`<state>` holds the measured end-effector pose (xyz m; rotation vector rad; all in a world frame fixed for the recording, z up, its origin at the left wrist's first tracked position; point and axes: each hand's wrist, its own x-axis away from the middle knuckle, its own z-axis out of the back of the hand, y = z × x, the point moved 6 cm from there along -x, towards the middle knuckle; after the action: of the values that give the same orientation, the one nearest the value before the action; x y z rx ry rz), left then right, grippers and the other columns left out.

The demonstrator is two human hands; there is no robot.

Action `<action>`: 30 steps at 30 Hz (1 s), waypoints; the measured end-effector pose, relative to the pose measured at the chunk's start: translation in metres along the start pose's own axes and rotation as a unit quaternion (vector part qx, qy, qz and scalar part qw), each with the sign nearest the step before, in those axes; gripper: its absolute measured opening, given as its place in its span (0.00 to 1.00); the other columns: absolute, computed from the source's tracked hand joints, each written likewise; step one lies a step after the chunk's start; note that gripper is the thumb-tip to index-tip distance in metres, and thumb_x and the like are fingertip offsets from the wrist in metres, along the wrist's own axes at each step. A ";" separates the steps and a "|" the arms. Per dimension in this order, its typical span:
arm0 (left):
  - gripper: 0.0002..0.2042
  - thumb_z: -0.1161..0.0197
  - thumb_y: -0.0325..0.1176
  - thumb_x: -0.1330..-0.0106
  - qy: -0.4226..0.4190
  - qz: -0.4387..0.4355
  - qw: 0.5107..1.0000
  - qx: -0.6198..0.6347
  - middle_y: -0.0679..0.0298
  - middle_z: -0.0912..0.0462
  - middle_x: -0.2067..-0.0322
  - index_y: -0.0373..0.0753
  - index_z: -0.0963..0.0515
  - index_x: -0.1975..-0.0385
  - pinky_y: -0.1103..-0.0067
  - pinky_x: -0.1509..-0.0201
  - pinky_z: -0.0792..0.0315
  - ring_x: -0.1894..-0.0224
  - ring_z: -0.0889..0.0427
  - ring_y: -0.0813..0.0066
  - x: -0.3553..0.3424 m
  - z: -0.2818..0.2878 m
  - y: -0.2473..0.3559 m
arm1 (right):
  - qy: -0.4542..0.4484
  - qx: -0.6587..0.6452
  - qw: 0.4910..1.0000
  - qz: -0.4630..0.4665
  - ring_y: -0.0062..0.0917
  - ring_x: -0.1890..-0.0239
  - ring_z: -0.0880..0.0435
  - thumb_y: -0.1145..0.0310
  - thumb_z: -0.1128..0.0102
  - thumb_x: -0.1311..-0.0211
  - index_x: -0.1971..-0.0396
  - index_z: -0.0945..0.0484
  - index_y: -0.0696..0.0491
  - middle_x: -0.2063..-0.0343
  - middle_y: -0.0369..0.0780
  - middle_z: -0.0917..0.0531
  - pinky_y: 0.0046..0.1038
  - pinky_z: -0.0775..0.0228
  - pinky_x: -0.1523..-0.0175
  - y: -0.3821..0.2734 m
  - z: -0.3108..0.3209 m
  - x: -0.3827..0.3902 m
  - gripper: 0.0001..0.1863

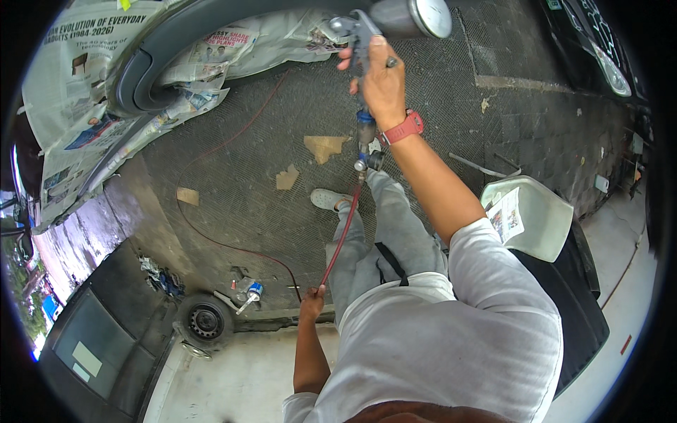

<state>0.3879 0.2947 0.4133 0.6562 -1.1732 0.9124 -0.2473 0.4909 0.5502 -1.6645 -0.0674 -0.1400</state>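
My right hand [385, 83], with a red watch on its wrist, grips a metal spray gun [361, 46] at the top middle. A grey cylindrical cup [396, 20] sticks out to the gun's right. Below its handle hangs a blue fitting with a round gauge [375, 161]. A red air hose [343, 243] runs down from there, and my left hand [312, 303] is closed around it near my waist. Beside the gun, on the left, is a dark grey curved vehicle trim panel [144, 74] masked with newspaper [81, 49]; the gun and panel overlap in view, so I cannot tell whether they touch.
Hose trails across the dark textured floor [247, 155] among torn cardboard scraps [326, 146]. A wheel [205, 319] and a blue-and-white can [254, 290] are at lower left. A pale plastic chair [550, 218] stands right. A dark car with a headlight [611, 70] is at upper right.
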 end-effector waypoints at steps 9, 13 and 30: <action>0.32 0.47 0.66 0.28 0.012 -0.008 1.000 -0.011 0.44 0.15 0.53 0.38 0.21 0.50 0.56 0.40 0.29 0.44 0.19 0.40 0.039 0.012 0.090 | -0.056 -0.017 0.998 -0.030 0.22 0.65 0.14 0.47 0.66 0.17 0.45 0.22 0.59 0.65 0.42 0.13 0.22 0.26 0.77 -0.026 0.029 -0.043 0.31; 0.32 0.47 0.66 0.28 0.030 -0.027 0.999 -0.012 0.45 0.14 0.53 0.38 0.20 0.49 0.56 0.40 0.28 0.44 0.19 0.40 0.033 0.010 0.104 | 0.020 0.051 0.997 -0.047 0.21 0.67 0.14 0.47 0.62 0.17 0.47 0.21 0.59 0.66 0.41 0.12 0.22 0.27 0.78 -0.021 0.077 -0.073 0.30; 0.30 0.41 0.62 0.28 0.149 -0.043 0.984 0.086 0.49 0.14 0.61 0.33 0.19 0.57 0.62 0.48 0.25 0.56 0.15 0.51 0.038 -0.001 0.087 | -0.116 0.039 0.991 0.057 0.21 0.75 0.17 0.43 0.50 0.22 0.38 0.23 0.61 0.77 0.40 0.15 0.28 0.24 0.65 -0.086 -0.092 -0.045 0.35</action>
<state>0.3168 0.3482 0.4472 0.6768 -0.8012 1.0064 -0.3079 0.4095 0.6377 -1.5952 -0.1515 0.1412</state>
